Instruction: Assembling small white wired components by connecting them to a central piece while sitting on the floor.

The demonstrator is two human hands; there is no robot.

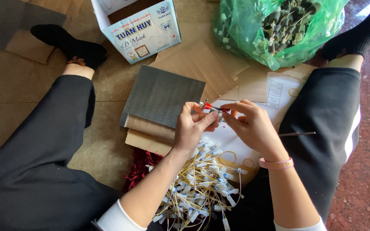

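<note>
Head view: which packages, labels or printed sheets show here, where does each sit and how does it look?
Cardboard box: top centre on the floor, open, white and light blue with dark blue print.
Green plastic bag: top right, translucent, bulging with small dark parts.
Printed paper sheet: under the right hand, white with a ruled table.
Small white tags: on yellow wires, heaped below the left hand.

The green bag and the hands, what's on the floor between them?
Head view: between the green bag and the two hands, left hand and right hand, lie overlapping brown paper sheets and part of a white printed sheet.
</note>
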